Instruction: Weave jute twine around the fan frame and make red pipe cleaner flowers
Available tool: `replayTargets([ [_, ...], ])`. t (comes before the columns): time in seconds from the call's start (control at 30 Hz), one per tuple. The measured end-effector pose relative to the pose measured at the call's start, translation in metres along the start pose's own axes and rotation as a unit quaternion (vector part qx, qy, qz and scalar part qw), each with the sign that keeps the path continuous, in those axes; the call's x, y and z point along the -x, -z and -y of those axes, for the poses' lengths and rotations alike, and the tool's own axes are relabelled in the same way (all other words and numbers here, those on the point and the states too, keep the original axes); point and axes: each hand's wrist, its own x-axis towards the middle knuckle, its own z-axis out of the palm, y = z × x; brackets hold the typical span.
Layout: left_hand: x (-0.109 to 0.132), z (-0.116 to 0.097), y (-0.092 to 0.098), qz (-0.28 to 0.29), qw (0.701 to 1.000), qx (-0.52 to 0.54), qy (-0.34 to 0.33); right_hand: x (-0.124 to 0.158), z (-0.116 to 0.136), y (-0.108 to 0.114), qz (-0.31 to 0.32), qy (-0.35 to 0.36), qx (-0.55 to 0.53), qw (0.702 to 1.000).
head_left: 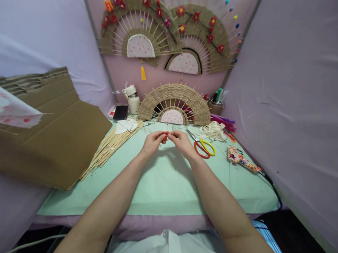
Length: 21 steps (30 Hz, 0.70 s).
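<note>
A smooth pale-green cloth covers the desk point(175, 196), its front edge hanging straight. To the left leans one broad sheet of brown cardboard point(59, 147), flat-faced, with ridged corrugation bared along its top. On the right lies one slim tool in a floral-patterned wrap point(241, 159), trailing a black cable. Nearer the middle rests one pair of scissors point(203, 146) — two rounded handle loops, one red, one yellow, with metal blades.

Over the middle of the desk, two hands meet. The fingers of the left hand point(154, 141) and the right hand point(180, 140) pinch one small red piece point(165, 135) between them, narrow and close together; its exact shape is too small to tell.

Beyond, thin straw-coloured sticks point(106, 148) lie in one loose bundle at left, one white paper piece point(126, 126) on it; a soft, tangled cream heap point(213, 131) sits at right. Further back stand one arched fan point(171, 93) of coarse, cord-like brown bands, one cream bottle point(133, 102) and one dark flat rectangle point(120, 112).

Two more half-round fans point(164, 32) hang overlapping on the pink wall — each with a dotted fabric centre and red flowers.
</note>
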Motion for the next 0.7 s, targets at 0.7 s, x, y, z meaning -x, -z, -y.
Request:
replayTargets([
  [0.7,-0.002,0.007,0.004,0.052,0.967,0.241,0.062,0.010,0.010,-0.008,-0.058,0.171,0.236,0.955],
])
